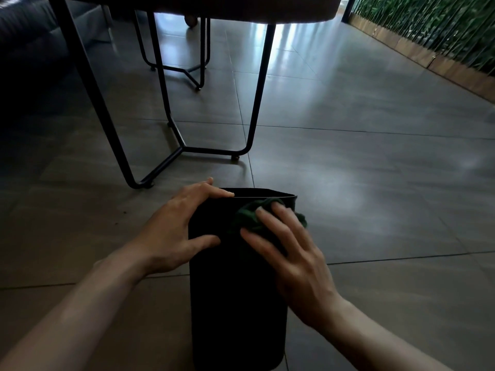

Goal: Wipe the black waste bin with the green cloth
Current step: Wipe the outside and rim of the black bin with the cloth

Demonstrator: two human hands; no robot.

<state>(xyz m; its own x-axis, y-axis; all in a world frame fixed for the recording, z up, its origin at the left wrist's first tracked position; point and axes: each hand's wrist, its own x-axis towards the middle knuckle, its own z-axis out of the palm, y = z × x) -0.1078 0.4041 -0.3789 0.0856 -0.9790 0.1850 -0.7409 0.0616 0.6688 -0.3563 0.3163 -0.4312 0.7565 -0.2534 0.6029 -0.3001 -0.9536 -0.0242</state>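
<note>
Black waste bin lies tipped on the tiled floor, long axis running near to far. Its open mouth points to the far side, toward the table; its closed base is at the near end, low in view. The rim shows as a thin pale edge at the far end. The bin sits centre, between the 2 forearms.

Around it: a dark table stands just beyond the bin mouth, with black metal legs joined by a bent floor rail close to the bin's far left. A 2nd similar leg frame sits farther back. A dark sofa is at far left. A green plant wall with a wooden base strip runs along the far right. Floor right of the bin is bare tile with light glare. Nothing lies between hands and bin.

Left hand rests on the bin's left upper side near the mouth, fingers spread, index along the rim edge, thumb lower on the wall; a loose steadying hold, not closed round anything. Right hand lies flat with fingers splayed wide, pressing the bunched green cloth onto the bin's upper right wall just near of the rim. Cloth pokes out past the fingertips on both sides.
</note>
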